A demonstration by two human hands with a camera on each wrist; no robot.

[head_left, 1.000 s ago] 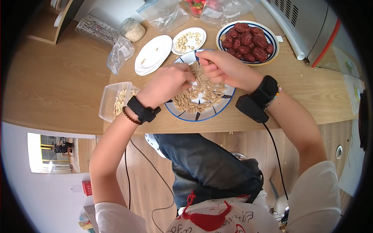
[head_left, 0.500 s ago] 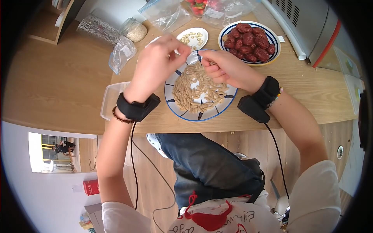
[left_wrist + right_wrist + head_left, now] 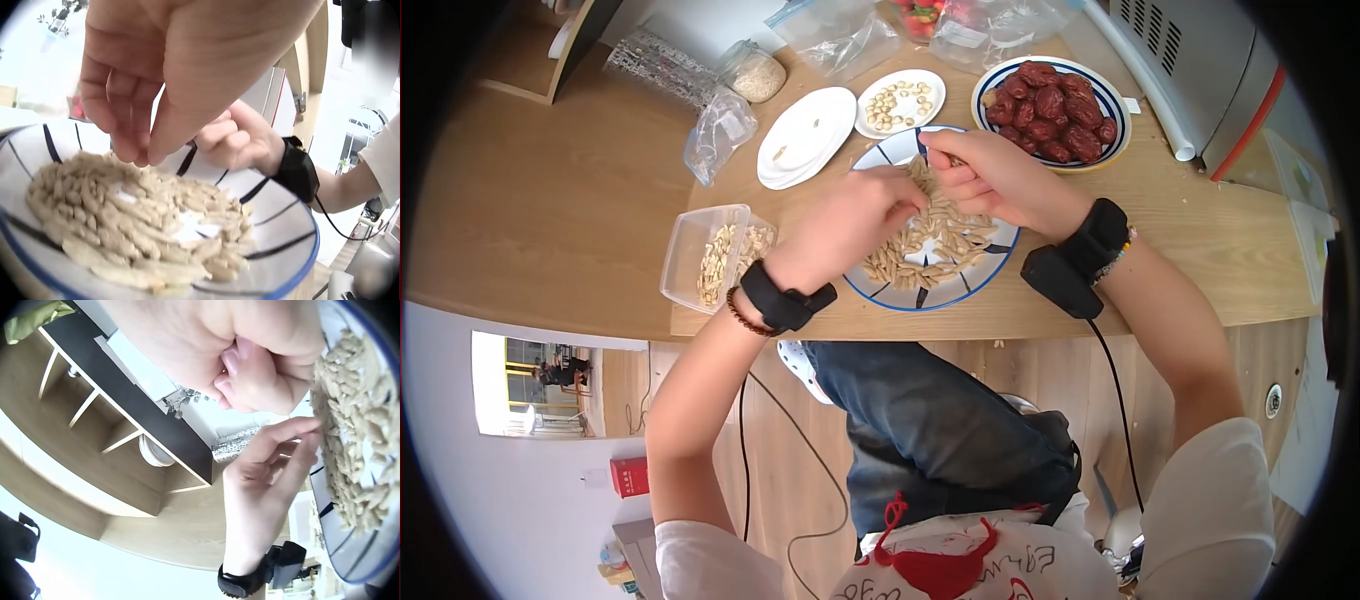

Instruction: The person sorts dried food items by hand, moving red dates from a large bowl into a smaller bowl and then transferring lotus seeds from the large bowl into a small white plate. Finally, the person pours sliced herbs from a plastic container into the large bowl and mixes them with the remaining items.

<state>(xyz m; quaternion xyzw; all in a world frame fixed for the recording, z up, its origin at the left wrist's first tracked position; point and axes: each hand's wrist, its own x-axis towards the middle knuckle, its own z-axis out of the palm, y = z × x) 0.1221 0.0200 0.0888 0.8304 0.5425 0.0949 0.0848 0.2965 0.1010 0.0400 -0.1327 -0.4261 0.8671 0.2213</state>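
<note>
My left hand (image 3: 855, 220) is over the left side of a white plate (image 3: 960, 290) with a blue rim and dark stripes. Long beige seed-like pieces (image 3: 925, 265) are heaped on it. In the left wrist view, thumb and fingertips (image 3: 125, 152) come together right at the heap; I cannot tell whether a piece is between them. My right hand (image 3: 1010, 185) hangs over the plate's upper right edge, fingers curled into a loose fist. A bit of something brownish shows between its thumb and fingers in the head view; the palm is hidden.
Behind the plate are a small white plate (image 3: 869, 122) of round cream seeds and a white oval plate (image 3: 775, 170) with few pieces. Red dates (image 3: 1050, 110) fill a plate at right. A clear plastic tub (image 3: 685, 255) holds pale bits at left. Bags and a jar (image 3: 757, 78) stand farther back.
My left hand first lifted from the heap to over the white plates at upper left, then came back down to the heap. My right hand has barely moved.
</note>
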